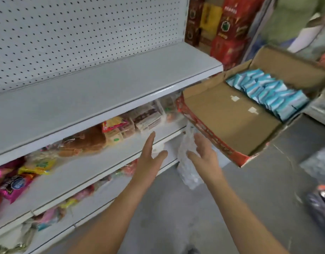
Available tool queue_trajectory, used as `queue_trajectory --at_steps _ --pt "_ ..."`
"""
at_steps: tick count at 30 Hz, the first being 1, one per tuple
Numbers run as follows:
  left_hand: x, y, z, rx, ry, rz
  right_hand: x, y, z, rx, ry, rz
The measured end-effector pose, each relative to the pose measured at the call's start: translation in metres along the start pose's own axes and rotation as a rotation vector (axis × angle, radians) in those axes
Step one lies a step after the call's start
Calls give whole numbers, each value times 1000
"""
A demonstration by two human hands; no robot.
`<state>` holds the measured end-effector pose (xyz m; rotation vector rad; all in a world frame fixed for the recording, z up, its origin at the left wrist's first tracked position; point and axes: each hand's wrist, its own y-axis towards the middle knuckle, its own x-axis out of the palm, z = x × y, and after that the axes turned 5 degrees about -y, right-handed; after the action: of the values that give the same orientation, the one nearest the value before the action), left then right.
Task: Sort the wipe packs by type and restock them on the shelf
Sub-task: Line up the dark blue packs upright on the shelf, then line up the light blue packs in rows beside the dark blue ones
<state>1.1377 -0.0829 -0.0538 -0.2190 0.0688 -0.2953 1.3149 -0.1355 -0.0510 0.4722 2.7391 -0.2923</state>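
An open cardboard box sits at the right, level with the top shelf's end. Several light-blue wipe packs stand in a row along its far side; the near half of the box is bare. The top white shelf has nothing on it. My left hand is held out flat with fingers apart, below the box's near corner and in front of the second shelf. My right hand is also spread and holds nothing, just under the box's red printed edge. The frame is motion-blurred.
A clear plastic bag hangs between my hands off the shelf end. Bread and snack packets fill the second shelf, candy bags at left. Red and brown cartons stack behind the shelf. Grey floor lies below.
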Motion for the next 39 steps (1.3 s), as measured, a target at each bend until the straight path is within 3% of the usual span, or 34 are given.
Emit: queue_trajectory --at_steps 10,17,29,33,39 --pt "239 69 14 9 -33 -180 -218 48 79 111 118 184" --pt "348 159 3 -31 -44 -199 -308 141 119 137 12 190" --pt "490 284 3 -180 3 -217 -446 299 160 342 -209 148" --pt "536 312 -5 -184 12 -169 -486 362 187 320 -243 82" --pt "614 348 -14 -199 69 44 -552 463 235 129 -528 -41"
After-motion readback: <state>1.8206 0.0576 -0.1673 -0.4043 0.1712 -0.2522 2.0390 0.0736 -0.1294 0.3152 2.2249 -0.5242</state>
